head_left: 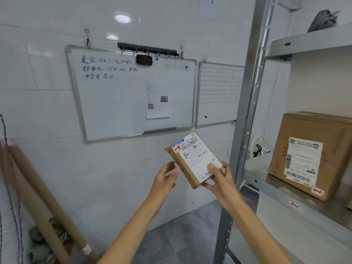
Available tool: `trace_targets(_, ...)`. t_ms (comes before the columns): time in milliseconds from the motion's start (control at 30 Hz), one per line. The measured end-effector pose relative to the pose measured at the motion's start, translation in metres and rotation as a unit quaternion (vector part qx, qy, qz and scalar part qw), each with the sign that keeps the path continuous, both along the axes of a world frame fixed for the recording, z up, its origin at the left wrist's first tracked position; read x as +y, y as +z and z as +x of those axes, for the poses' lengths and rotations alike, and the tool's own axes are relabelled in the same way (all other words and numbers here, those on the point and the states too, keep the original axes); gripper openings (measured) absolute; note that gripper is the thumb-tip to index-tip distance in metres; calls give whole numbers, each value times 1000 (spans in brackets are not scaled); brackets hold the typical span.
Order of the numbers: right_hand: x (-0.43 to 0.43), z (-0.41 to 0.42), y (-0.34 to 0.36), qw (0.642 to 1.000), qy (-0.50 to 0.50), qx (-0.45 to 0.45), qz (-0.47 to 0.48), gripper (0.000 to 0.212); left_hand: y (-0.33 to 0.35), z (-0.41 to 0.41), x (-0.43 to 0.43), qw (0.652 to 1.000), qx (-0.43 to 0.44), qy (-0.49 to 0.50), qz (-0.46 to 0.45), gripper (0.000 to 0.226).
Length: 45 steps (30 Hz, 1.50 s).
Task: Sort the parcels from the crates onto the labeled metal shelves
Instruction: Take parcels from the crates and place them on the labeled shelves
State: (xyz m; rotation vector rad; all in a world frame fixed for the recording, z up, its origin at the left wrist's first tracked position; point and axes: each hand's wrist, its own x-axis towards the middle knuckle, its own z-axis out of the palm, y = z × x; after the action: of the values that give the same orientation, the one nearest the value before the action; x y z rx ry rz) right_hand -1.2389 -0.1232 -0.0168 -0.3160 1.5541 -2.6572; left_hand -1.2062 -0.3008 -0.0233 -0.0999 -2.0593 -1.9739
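Cardboard tubes (38, 197) are leaned against the tiled wall, left of a whiteboard (123, 103). The left hand (164, 178) is held open just beside a small brown parcel (192, 159), seemingly to steady it. The parcel is gripped in mid-air by the right hand (219, 178), thumb on its label, and tilted face-up, probably so its pink sticker (177, 149) can be matched to the tag (295, 206) on the metal shelf (276, 189), where a large carton (308, 130) is stored.

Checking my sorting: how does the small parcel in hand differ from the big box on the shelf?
The small parcel is thin and flat; the big box is far bulkier. The small parcel is held tilted in the air by the right hand; the big box rests on the metal shelf. Both are brown cardboard with a white barcode label and a pink sticker.
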Motion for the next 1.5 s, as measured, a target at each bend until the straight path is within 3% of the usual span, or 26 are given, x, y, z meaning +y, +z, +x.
trace_targets(100,6,6,-4,999,-30,12,30,32,-2,0,23,1000,23,-1,-5,29)
trace_targets(267,38,17,-5,972,-108,55,200,34,1,-5,54,998,21,-45,30,35)
trace_targets(400,69,35,-1,957,-122,105,240,44,6,-11,87,997,37,-65,-7,28)
trace_targets(800,135,90,2,933,-260,104,226,43,10,-1,160,978,120,-166,-28,19)
trace_targets(1033,160,146,6,880,-421,89,199,32,10,28,210,956,147,-250,-34,25)
trace_targets(1267,178,236,-4,841,-517,4,159,29,-3,80,253,922,144,-360,-9,28)
trace_targets(1500,199,354,-3,763,-631,-29,135,26,-5,173,317,854,145,-500,6,32)
